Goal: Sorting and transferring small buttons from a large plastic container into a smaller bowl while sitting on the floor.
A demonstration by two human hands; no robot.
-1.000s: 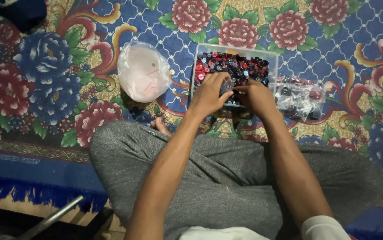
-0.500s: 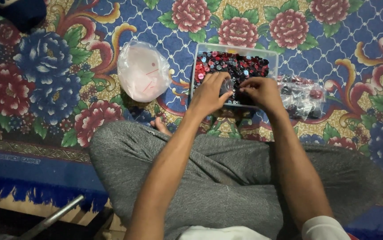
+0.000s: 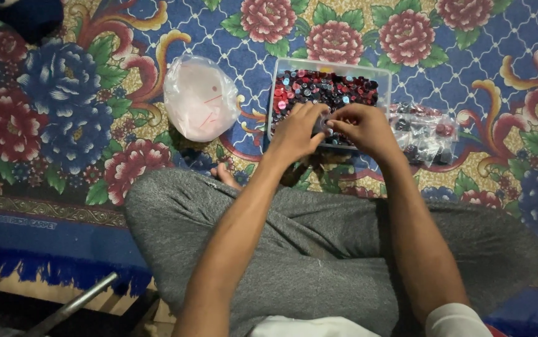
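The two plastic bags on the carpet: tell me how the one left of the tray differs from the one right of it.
The left bag looks pale pinkish-white and rounded; the right bag is clear, flatter and crumpled. The left bag's contents cannot be made out, while the right bag shows small dark and red pieces like those in the tray. The left bag lies apart from the tray; the right bag lies against it. Both rest on the floral carpet, untouched.

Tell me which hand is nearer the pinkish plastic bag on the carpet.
Left. The left hand is just right of the pinkish plastic bag, over the tray; the right hand lies farther right, beyond the left.
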